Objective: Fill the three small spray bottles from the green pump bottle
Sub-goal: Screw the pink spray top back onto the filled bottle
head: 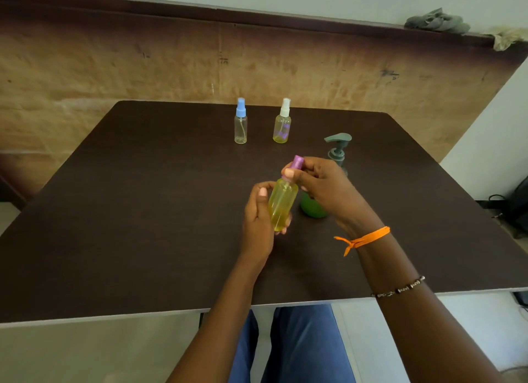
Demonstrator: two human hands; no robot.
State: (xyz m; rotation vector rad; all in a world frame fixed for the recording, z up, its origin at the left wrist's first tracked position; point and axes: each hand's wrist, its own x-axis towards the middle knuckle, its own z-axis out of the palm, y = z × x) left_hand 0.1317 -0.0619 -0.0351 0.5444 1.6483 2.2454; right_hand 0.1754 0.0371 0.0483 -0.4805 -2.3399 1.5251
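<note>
Dark brown bench (pixel 143 211) set against a worn tan wall panel, seen from above. Centre: a small spray bottle with a purple cap (pixel 283 202), its clear body filled nearly to the shoulder with yellow liquid, held tilted just above the bench. The left hand (pixel 258 219) wraps its fingers and thumb round the bottle's body; the right hand (pixel 317 188) pinches the purple cap between thumb and fingertips. An orange thread band (pixel 363 239) and a beaded bracelet (pixel 400 289) sit on the right forearm. Behind the right hand, largely hidden by it, stands the green pump bottle (pixel 314 207), its grey-green pump head (pixel 338 145) rising above the knuckles. Far side of the bench: two more spray bottles, upright and apart. The blue-capped one (pixel 241 121) is clear, its dip tube visible, and looks empty; the white-capped one (pixel 282 121) holds a shallow layer of yellow liquid at the bottom.
</note>
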